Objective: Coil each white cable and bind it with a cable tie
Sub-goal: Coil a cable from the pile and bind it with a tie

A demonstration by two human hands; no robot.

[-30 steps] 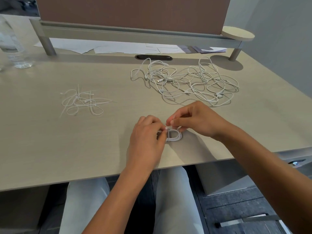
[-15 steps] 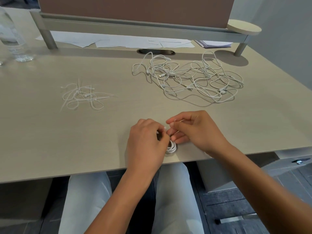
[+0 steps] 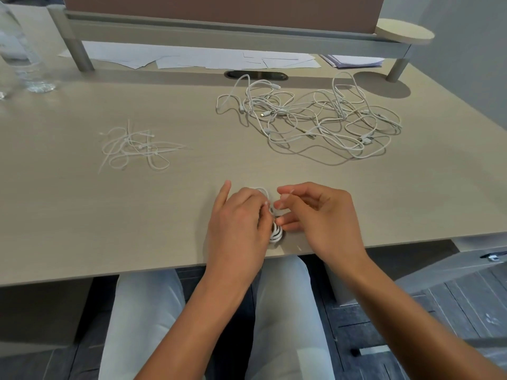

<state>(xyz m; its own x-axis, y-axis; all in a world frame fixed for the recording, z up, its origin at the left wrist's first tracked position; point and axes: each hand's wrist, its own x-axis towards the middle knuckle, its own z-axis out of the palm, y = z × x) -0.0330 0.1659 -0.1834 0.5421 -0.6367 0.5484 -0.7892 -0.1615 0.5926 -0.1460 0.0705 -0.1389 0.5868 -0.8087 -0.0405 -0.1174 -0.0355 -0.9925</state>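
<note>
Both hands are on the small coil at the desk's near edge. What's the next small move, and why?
Probably pull the tie snug: the left hand grips the coiled cable and the right hand pinches by it, though the tie itself is hidden. The tangled cables wait.

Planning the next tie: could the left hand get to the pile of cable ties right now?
Probably yes: bare desk lies between the left hand and the ties, but it must first let go of the coil.

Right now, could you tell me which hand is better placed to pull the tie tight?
The right hand: its fingertips pinch beside the coil, while the left hand grips the coil.
</note>
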